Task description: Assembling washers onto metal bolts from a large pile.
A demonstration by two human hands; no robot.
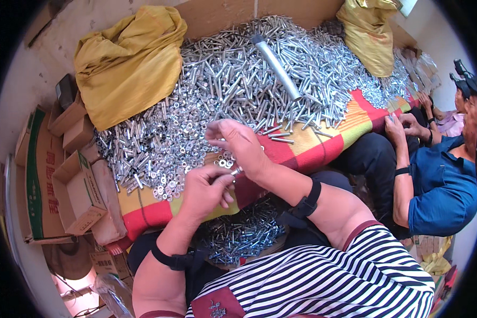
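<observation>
Silvery slim metal fastener (237,171) gleams in the left grip (208,188).

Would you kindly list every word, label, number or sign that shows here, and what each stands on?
I won't copy wording, but print shows here:
Tall cardboard: large red characters, plus small pale marks on its green band, too small to read.
Open box: green print on its side.
Low carton: dark characters.
Shirt patch: small dark marks; I cannot tell whether they are lettering.
</observation>
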